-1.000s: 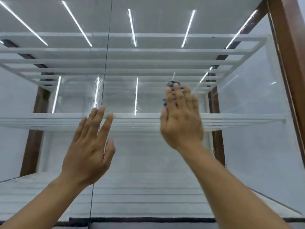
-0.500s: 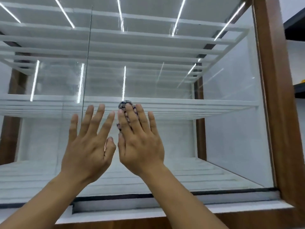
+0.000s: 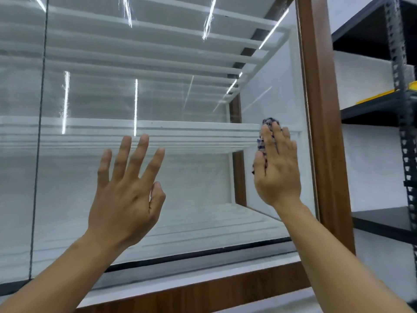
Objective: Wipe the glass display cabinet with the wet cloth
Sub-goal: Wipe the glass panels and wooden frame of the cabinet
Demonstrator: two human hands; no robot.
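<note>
The glass display cabinet [image 3: 198, 71] fills the view, with white shelves behind its front pane and a brown wooden frame [image 3: 320, 123]. My right hand [image 3: 276, 168] lies flat on the glass near the pane's right edge, pressing a dark checked cloth [image 3: 262, 141] against it; only the cloth's edges show past my fingertips and thumb side. My left hand [image 3: 128, 190] is raised in front of the middle of the pane with fingers spread, holding nothing. Whether it touches the glass I cannot tell.
A dark seam [image 3: 39, 132] between two glass panes runs down at the left. The brown wooden base [image 3: 203, 290] lies under the pane. A black metal rack [image 3: 404, 109] with shelves and a yellow object [image 3: 383, 96] stands at the right.
My right hand with the cloth has slid right across the glass, from beside the left hand to the pane's right edge. The view has shifted right, showing the metal rack.
</note>
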